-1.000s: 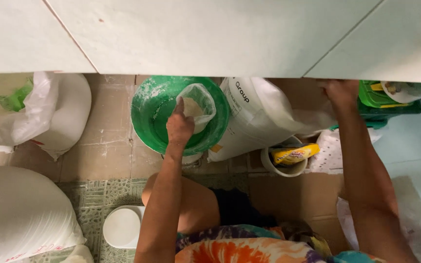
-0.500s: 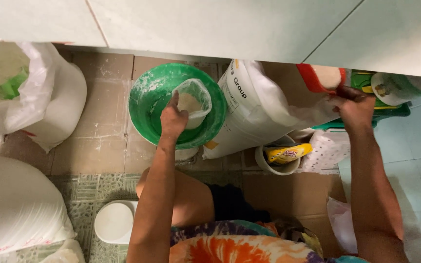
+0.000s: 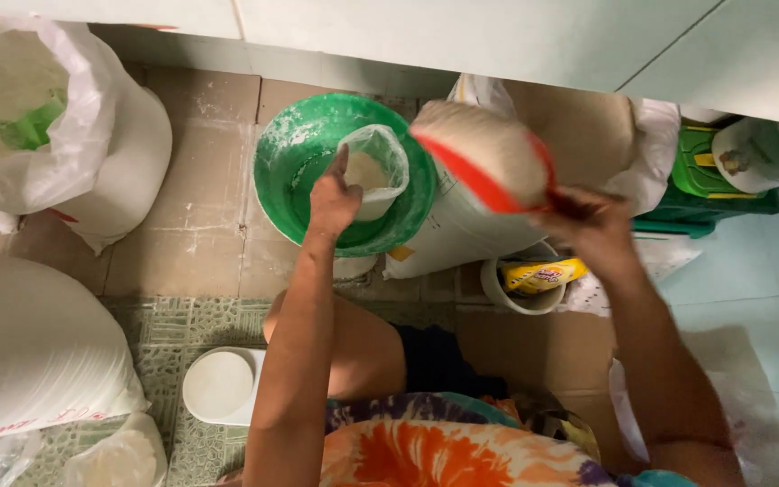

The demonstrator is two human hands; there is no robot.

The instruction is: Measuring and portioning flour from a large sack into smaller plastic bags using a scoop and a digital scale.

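**Scooping flour into a little bag, floor-level setup**

So the left hand [image 3: 334,200] is pinching the rim of a small clear plastic bag [image 3: 374,176] that's partly filled with white powder, fingers closed on the near edge to keep the mouth open. The bag sits inside a round green plastic basin [image 3: 299,153] dusted with white, which rests on the brown tiled floor [image 3: 200,198].

The right hand [image 3: 592,224] is wrapped around the handle end of a red-rimmed scoop heaped with white powder [image 3: 484,153], held up in the air just right of the bag's mouth and tilted toward it. It's motion-blurred, so I can't tell exactly how the fingers sit, only that they're closed on it.

Behind the scoop there's a big white woven sack [image 3: 462,230] leaning beside the basin. Near the right wrist is a white cup with a yellow packet [image 3: 534,275] stuffed in it. Off to the left, a large open white sack with a green scoop inside [image 3: 24,126], and a small white round lid [image 3: 218,386] on the patterned mat by the knee.
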